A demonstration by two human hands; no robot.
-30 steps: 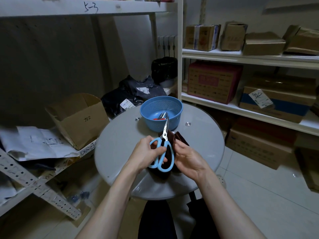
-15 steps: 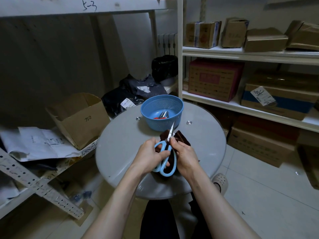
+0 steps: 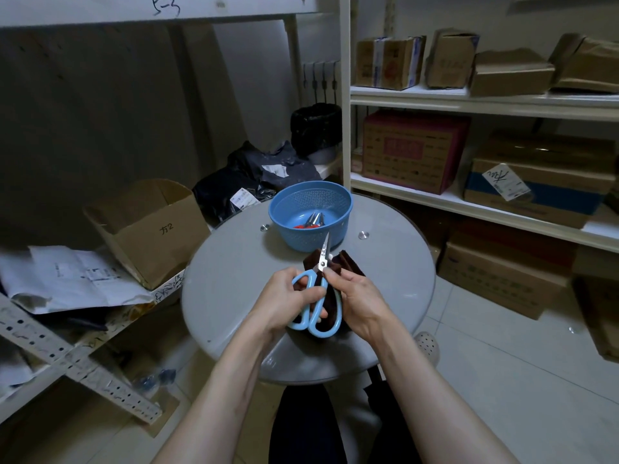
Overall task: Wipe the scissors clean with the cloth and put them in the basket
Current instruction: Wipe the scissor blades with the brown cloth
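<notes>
Right hand (image 3: 360,296) slid up scissors (image 3: 322,256), cloth (image 3: 348,261) beneath

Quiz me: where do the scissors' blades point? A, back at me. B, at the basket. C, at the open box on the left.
B: the scissors, gripped by the left hand with the right hand pinching the cloth at the blades, have their tip aimed at the basket.

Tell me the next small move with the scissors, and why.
Probably slide the cloth toward the blade tips. The left hand grips the scissors by the handles, the right hand pinches the cloth around the blades near the pivot, and the tips stand bare above it, so wiping looks unfinished.
</notes>
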